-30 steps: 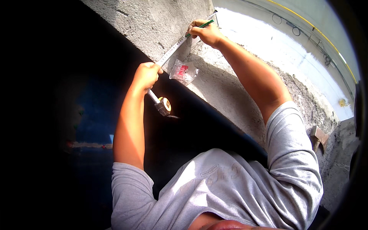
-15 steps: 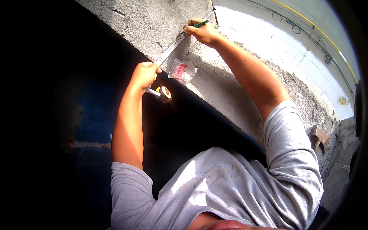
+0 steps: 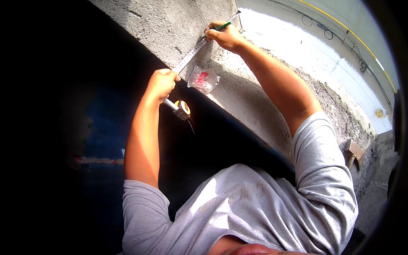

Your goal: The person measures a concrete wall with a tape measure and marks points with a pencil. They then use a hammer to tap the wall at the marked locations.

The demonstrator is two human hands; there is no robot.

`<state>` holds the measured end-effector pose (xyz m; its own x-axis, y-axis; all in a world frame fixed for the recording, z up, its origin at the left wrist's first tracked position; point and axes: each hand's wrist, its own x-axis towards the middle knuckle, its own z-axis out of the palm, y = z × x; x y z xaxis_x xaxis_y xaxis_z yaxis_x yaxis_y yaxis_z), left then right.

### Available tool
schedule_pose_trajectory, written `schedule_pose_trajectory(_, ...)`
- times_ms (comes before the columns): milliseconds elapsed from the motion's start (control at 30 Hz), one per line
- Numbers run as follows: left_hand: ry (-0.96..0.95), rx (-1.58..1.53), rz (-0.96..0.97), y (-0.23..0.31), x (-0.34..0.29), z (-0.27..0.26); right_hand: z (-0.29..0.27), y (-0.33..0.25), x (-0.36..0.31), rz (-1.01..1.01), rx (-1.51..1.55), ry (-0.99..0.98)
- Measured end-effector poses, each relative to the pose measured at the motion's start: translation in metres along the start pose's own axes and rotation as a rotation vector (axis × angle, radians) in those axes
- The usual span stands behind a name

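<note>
My left hand is closed round the blade of a tape measure, whose case dangles below the fist over the dark area. From there the pale blade runs up and right along the rough concrete wall to its far corner. Higher up, my right hand pinches a green pencil or marker, its lower end at the blade's edge. The right fingers rest against the wall beside the blade. On the concrete ledge, between the two hands, lies a clear plastic bag with something red in it.
A hatchet-like hammer lies on the concrete at the right. The ledge drops off along its left edge into deep shadow. Beyond the sunlit sill, a yellow pipe and dark cables run along a pale outer wall.
The tape measure's case has swung and turned a little below my left hand, and its dark strap now shows. Both hands keep nearly the same place.
</note>
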<state>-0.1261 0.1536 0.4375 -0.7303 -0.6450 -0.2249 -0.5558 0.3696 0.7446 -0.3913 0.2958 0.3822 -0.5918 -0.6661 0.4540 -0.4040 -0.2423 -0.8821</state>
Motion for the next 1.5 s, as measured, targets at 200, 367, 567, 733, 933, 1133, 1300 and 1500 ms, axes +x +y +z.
schedule_pose_trajectory(200, 0.000, -0.003, 0.016, 0.003, -0.001, 0.001, -0.001, 0.002, 0.005, -0.022, -0.051, 0.031)
schedule_pose_trajectory(367, 0.011, 0.001, 0.014, 0.001, -0.001, 0.001, -0.001, -0.002, 0.005, -0.020, -0.067, 0.024)
schedule_pose_trajectory(567, 0.017, -0.001, 0.032, 0.000, 0.001, 0.001, 0.000, 0.014, 0.011, -0.053, 0.033, 0.073)
schedule_pose_trajectory(733, 0.023, -0.014, 0.027, -0.004, 0.003, 0.002, 0.000, 0.010, 0.010, -0.009, -0.104, 0.048)
schedule_pose_trajectory(933, 0.032, -0.011, 0.035, -0.007, 0.004, 0.002, 0.002, 0.007, 0.010, -0.026, -0.050, 0.037)
schedule_pose_trajectory(1133, 0.073, -0.028, 0.068, -0.010, 0.001, 0.007, -0.014, -0.020, 0.009, 0.026, 0.146, 0.110)
schedule_pose_trajectory(1300, -0.021, -0.154, 0.145, 0.004, -0.020, 0.019, -0.053, -0.072, 0.006, -0.049, 0.108, 0.262)
schedule_pose_trajectory(1500, -0.074, -0.300, 0.260, 0.040, -0.065, 0.025, -0.101, -0.164, -0.023, -0.240, 0.031, 0.261)
